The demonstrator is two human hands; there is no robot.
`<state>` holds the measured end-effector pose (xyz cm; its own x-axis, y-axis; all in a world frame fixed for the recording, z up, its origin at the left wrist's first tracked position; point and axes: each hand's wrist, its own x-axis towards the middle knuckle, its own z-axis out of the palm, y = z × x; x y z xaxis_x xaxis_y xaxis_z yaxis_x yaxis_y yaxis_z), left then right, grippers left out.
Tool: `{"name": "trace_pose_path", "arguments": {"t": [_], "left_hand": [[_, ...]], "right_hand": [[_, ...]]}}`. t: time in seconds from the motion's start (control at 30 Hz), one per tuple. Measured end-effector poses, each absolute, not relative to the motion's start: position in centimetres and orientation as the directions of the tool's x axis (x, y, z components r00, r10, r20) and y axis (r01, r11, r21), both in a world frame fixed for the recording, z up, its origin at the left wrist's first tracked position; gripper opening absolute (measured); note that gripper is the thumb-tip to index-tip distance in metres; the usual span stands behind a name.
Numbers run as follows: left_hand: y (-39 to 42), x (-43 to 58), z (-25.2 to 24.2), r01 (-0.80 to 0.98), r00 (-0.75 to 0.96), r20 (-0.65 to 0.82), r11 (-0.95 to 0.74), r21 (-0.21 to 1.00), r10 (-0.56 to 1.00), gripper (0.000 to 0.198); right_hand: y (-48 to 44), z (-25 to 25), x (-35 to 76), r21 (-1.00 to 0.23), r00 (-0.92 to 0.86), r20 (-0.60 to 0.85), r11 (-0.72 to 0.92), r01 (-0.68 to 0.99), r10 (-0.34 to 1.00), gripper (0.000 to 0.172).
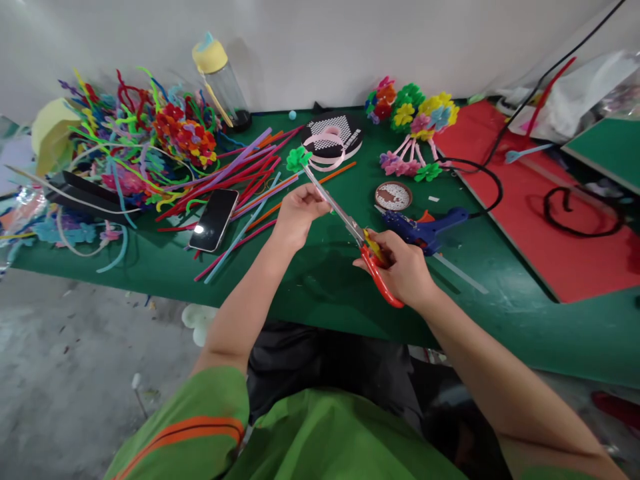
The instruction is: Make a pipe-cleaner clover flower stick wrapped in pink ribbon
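Observation:
My right hand (pixel 403 267) grips red-and-yellow-handled scissors (pixel 377 267), whose long blades point up and left past my left fingers. My left hand (pixel 297 217) is closed in a pinch beside the blades. Just above it stands a green pipe-cleaner flower (pixel 299 159), its stem running down toward those fingers and partly hidden. Pale pink ribbon (pixel 336 163) loops near the flower, beside a black spool with white dots (pixel 350 133). Blade tips reach close to the flower and ribbon; contact cannot be made out.
Loose pipe cleaners (pixel 240 180), a phone (pixel 214 220) and a bottle (pixel 223 83) are on the left. A bead dish (pixel 393 196), blue glue gun (pixel 430 230) and finished flowers (pixel 410 120) are on the right. A black cord (pixel 500 180) crosses the red board (pixel 565 233).

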<state>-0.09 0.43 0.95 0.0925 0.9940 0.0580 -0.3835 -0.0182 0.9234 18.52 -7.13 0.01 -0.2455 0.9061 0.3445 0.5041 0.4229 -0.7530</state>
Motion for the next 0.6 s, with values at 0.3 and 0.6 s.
{"name": "trace_pose_path", "arguments": {"t": [0.3,0.6], "left_hand": [[0.5,-0.2,0.9,-0.4,0.124,-0.02,0.069,0.914,0.992,0.021],[0.2,-0.4,1.7,-0.401,0.208,-0.071,0.151,0.904,0.975,0.022]], "right_hand": [[-7.0,-0.7,18.6,-0.672,-0.193,0.424,0.45,0.588,0.885,0.041],[-7.0,-0.8,18.6,-0.708,-0.14,0.392,0.396,0.585,0.909,0.043]]}}
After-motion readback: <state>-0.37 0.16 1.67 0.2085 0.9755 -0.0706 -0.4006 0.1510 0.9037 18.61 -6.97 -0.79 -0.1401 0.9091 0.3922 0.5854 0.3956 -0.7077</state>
